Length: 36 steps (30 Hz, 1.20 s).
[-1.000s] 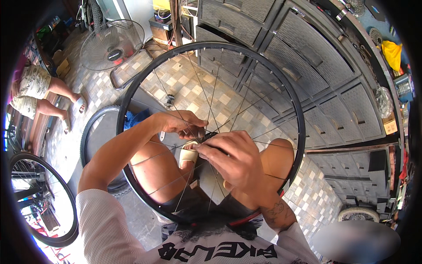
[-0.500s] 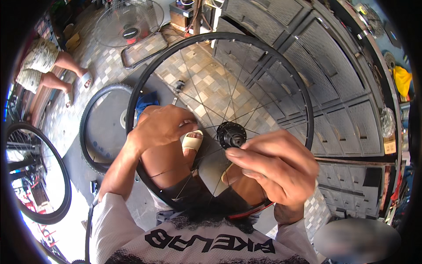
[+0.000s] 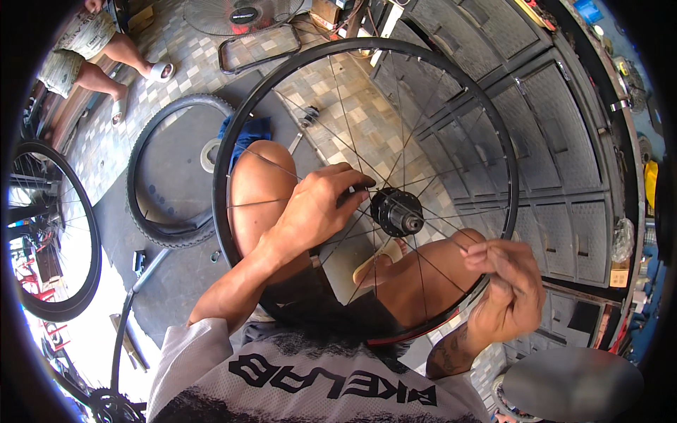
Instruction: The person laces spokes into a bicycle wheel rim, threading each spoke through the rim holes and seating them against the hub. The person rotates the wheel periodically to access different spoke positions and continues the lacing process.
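A black bicycle wheel rim (image 3: 513, 176), partly laced with thin dark spokes (image 3: 347, 116), rests across my lap. Its black hub (image 3: 398, 211) sits at the centre with the axle end facing up. My left hand (image 3: 317, 208) reaches over the spokes just left of the hub, fingers curled and thumb close to the fingertips; what they pinch is too small to make out. Right of the hub and above the rim's lower right side, my right hand (image 3: 508, 289) has thumb and forefinger pinched at the end of a thin spoke that runs toward the hub.
A tyre (image 3: 134, 169) lies on a dark mat at left, beside a tape roll (image 3: 209, 155). A small hub-like part (image 3: 309, 115) sits beyond my knee. Grey drawers (image 3: 564, 141) line the right. A fan (image 3: 243, 17) and another person's legs (image 3: 99, 74) are farther off.
My left hand has moved right, close to the hub. My right hand has drawn away from the hub toward the rim's lower right. The view has shifted a little.
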### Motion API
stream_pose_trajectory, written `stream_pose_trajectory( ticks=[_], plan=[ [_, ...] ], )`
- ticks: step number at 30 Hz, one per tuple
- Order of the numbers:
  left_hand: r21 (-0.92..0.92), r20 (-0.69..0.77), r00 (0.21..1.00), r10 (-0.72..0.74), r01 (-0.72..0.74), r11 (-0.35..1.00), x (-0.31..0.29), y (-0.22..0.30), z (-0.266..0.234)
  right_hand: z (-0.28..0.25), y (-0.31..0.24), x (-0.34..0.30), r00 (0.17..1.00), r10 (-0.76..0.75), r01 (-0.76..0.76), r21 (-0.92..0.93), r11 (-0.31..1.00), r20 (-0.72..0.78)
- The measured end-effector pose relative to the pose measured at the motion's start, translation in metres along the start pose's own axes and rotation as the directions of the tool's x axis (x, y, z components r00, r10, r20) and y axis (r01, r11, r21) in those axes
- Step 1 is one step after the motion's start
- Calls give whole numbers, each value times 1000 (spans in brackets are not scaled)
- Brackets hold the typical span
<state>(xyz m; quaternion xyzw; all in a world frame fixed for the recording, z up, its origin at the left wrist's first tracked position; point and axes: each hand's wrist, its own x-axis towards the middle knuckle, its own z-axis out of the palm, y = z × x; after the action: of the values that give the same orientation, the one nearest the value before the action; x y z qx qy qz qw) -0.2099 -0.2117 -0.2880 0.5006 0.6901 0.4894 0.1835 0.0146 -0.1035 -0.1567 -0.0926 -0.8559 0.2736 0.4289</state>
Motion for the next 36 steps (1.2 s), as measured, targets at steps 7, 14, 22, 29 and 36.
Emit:
stream_pose_trajectory(
  ticks=[7, 14, 22, 29, 36],
  plan=[
    [14, -7, 997, 78, -78, 997, -2, 3, 9, 0, 1, 17, 928, -159, 235, 197, 952, -338],
    [-262, 83, 993, -78, 97, 960, -2, 16, 10, 3, 25, 68, 936, 75, 10, 238, 971, -344],
    [-221, 73, 961, -267, 276, 935, 7, 32, 23, 25, 148, 118, 762, 630, -492, 501, 712, -147],
    [-242, 56, 957, -285, 290, 926, 13, 27, 31, 62, 216, 76, 637, 758, -711, 485, 508, 140],
    [-190, 2, 979, -205, 202, 961, 15, 24, 33, 61, 217, 79, 611, 762, -754, 451, 477, 216]
  ],
)
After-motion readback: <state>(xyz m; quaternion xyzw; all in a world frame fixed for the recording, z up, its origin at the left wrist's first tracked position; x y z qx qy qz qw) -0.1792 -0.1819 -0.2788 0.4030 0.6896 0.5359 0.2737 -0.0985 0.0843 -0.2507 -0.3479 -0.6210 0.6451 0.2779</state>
